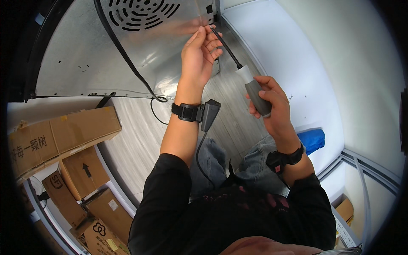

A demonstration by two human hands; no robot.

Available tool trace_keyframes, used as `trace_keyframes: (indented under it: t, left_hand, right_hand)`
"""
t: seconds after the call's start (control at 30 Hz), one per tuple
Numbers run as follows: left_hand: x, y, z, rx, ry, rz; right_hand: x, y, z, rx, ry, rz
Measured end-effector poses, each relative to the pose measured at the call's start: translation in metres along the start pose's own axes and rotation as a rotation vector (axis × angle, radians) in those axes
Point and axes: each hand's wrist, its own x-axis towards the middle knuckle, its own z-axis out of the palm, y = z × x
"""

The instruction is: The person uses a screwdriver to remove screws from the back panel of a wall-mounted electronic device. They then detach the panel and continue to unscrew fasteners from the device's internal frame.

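Note:
A screwdriver (258, 97) with a grey and white handle and a dark shaft is gripped in my right hand (277, 104). Its shaft slants up and to the left. My left hand (200, 55) meets it at the tip, with thumb and forefinger pinched together there. Whatever is between those fingertips is too small to make out. Just behind the left hand stands a metal panel (76, 55) with slotted vent openings, and the fingertips are close to its right edge.
A black cable (123, 51) hangs across the panel and loops near its lower edge. Cardboard boxes (85, 170) are stacked at the lower left. A blue bundle (312, 140) rests on the white surface (272, 46) to the right. Grey wood-look flooring (136, 136) lies below.

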Motion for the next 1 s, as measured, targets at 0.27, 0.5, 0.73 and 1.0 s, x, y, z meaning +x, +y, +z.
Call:
trace_keyframes:
  t: [0.27,0.5,0.73,1.0]
  left_hand:
    - [-0.002,-0.009,0.014,0.038,0.034,0.06]
    - [-0.002,-0.043,0.04,0.044,-0.086,0.05]
    - [0.006,-0.134,0.048,0.17,0.005,-0.117]
    - [-0.005,-0.279,0.001,0.404,0.144,-0.432]
  right_hand:
    - [-0.001,-0.015,-0.016,-0.102,0.008,0.014]
    - [-0.005,-0.065,-0.08,-0.277,-0.052,-0.035]
    - [-0.014,-0.047,-0.163,-0.39,0.07,-0.041]
    - [-0.036,0.091,-0.266,0.009,0.271,0.138]
